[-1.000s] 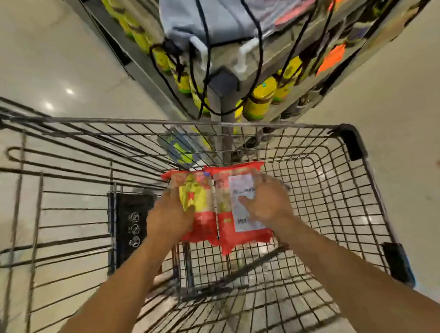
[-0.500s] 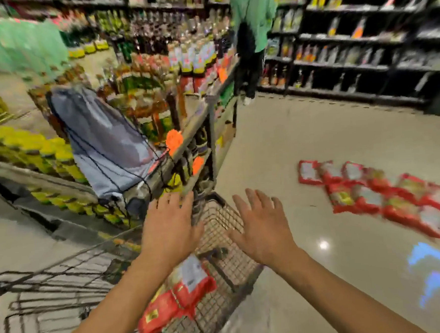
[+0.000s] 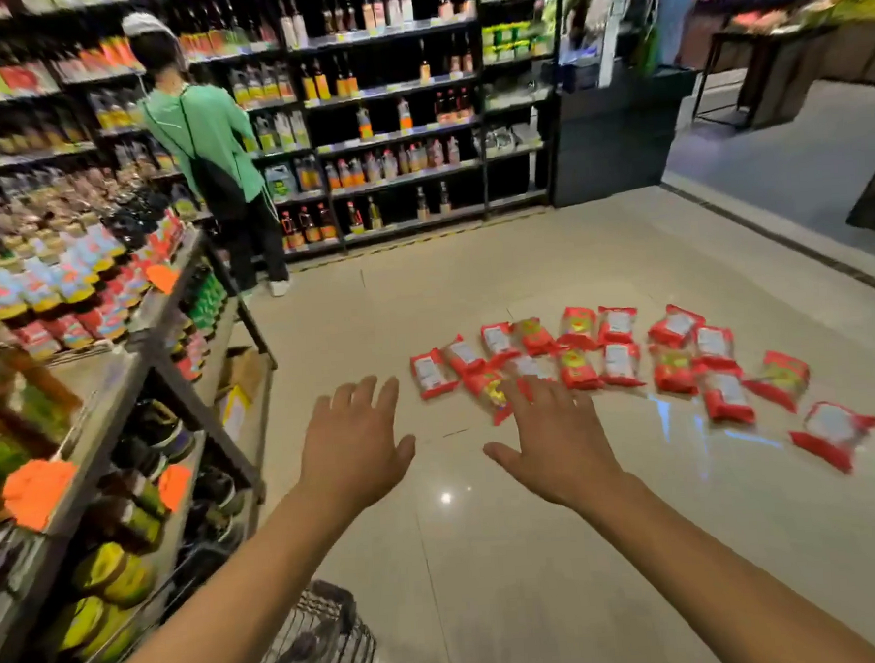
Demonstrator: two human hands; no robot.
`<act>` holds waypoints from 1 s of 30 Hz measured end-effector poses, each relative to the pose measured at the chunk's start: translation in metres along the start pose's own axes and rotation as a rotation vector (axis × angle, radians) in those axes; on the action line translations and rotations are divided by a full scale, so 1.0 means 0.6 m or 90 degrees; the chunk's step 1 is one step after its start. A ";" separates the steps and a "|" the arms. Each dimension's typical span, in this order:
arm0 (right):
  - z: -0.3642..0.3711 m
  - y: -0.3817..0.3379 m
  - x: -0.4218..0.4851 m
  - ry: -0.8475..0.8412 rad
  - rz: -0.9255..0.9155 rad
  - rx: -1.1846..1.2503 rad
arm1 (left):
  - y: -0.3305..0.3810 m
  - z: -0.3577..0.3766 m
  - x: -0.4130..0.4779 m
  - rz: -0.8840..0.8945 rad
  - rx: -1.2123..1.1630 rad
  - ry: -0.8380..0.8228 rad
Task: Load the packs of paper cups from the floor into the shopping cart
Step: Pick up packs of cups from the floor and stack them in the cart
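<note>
Several red packs of paper cups lie spread in two rough rows on the pale tiled floor, right of centre. My left hand is stretched forward with fingers spread and holds nothing. My right hand is also out flat with spread fingers, its fingertips in front of the nearest packs at the left end of the spread, empty. Only a corner of the wire shopping cart shows at the bottom, below my left arm; its inside is out of view.
A grey shelf unit full of jars and bottles runs along the left. A person in a green top stands at dark back shelves. A dark counter stands at back right. A cardboard box sits on the lower shelf.
Both hands let go of two red packs inside the cart and came out empty. The view swung up and right from the cart to the packs on the floor.
</note>
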State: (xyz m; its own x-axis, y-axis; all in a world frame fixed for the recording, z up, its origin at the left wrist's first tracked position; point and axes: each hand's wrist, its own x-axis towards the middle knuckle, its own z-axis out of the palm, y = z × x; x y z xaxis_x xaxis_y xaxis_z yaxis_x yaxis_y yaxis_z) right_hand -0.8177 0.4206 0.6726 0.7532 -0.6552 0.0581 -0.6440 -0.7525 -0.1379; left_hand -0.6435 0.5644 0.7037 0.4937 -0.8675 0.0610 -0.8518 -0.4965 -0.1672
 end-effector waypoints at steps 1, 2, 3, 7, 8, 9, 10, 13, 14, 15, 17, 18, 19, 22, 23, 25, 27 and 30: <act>0.002 0.030 0.022 -0.003 0.008 0.007 | 0.022 0.000 0.032 0.006 0.003 -0.003; 0.003 0.058 0.045 -0.010 0.013 0.010 | 0.043 -0.001 0.064 0.008 0.005 -0.005; 0.007 0.084 0.070 -0.018 0.015 0.008 | 0.061 0.000 0.095 0.006 0.007 -0.010; 0.019 0.167 0.171 -0.040 0.001 0.012 | 0.111 0.006 0.214 -0.004 0.010 -0.035; 0.021 0.182 0.194 -0.045 -0.001 0.019 | 0.120 0.009 0.239 -0.007 0.008 -0.038; 0.024 0.197 0.219 -0.051 -0.003 0.023 | 0.128 0.013 0.264 -0.010 0.004 -0.040; 0.027 0.209 0.245 -0.060 -0.005 0.025 | 0.135 0.018 0.287 -0.013 -0.004 -0.047; 0.042 0.235 0.326 -0.085 -0.013 0.012 | 0.142 0.036 0.361 -0.023 -0.004 -0.067; 0.048 0.239 0.355 -0.093 -0.016 0.009 | 0.140 0.044 0.385 -0.027 -0.007 -0.073; 0.055 0.242 0.384 -0.102 -0.019 0.008 | 0.136 0.054 0.411 -0.030 -0.013 -0.079; 0.072 0.244 0.446 -0.119 -0.024 0.007 | 0.121 0.082 0.465 -0.036 -0.025 -0.088; 0.082 0.244 0.479 -0.125 -0.026 0.006 | 0.110 0.098 0.494 -0.038 -0.029 -0.092; 0.091 0.244 0.513 -0.130 -0.029 0.003 | 0.098 0.116 0.525 -0.041 -0.031 -0.096; 0.116 0.242 0.630 -0.150 -0.031 -0.017 | 0.051 0.172 0.638 -0.054 -0.039 -0.103; 0.124 0.241 0.673 -0.160 -0.028 -0.025 | 0.032 0.190 0.680 -0.061 -0.049 -0.105; 0.137 0.240 0.759 -0.179 -0.015 -0.035 | -0.002 0.221 0.766 -0.080 -0.078 -0.116; 0.147 0.241 0.845 -0.190 -0.001 -0.041 | -0.030 0.250 0.849 -0.082 -0.099 -0.130; 0.163 0.243 0.974 -0.203 0.011 -0.048 | -0.070 0.289 0.966 -0.052 -0.091 -0.170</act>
State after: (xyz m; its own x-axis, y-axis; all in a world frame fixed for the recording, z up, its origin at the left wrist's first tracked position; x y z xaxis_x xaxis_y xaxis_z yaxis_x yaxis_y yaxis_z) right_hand -0.4583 -0.0656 0.5898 0.7380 -0.6233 -0.2586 -0.6566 -0.7517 -0.0617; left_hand -0.2915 0.0879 0.5753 0.5736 -0.7956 -0.1949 -0.8144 -0.5795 -0.0311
